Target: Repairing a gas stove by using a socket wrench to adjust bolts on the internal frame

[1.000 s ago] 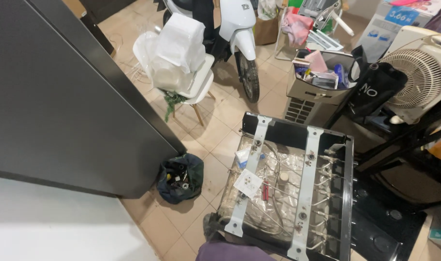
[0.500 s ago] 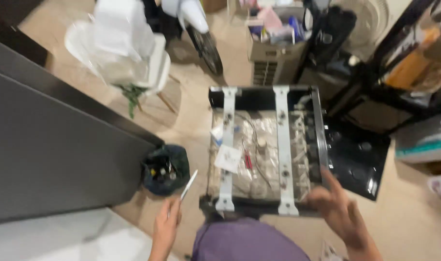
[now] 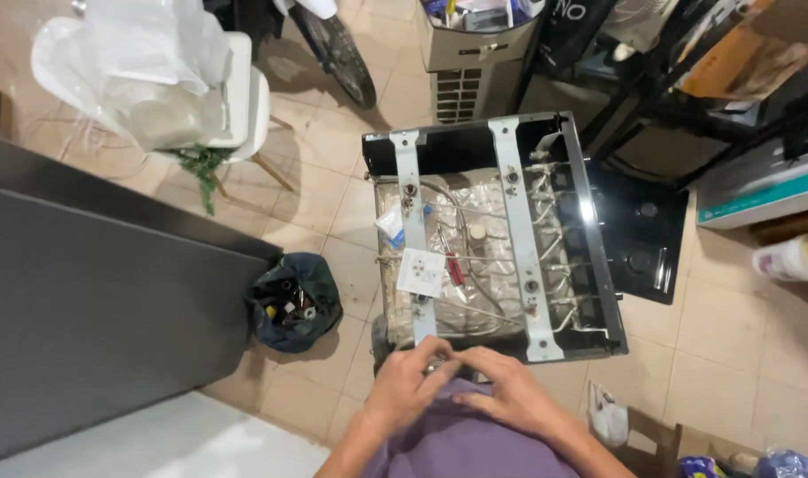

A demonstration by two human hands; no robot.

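Meeting at stove frame (image 3: 492, 239) edge since before: left hand (image 3: 410, 387), right hand (image 3: 510, 398) | fingers' grip unclear

Upturned black stove chassis (image 3: 497, 235) on tiled floor, two pale metal rails across, gas pipes exposed.

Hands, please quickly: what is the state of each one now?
Left hand: fingers curled at the stove frame edge; grasp cannot be told.
Right hand: same, cannot be told.
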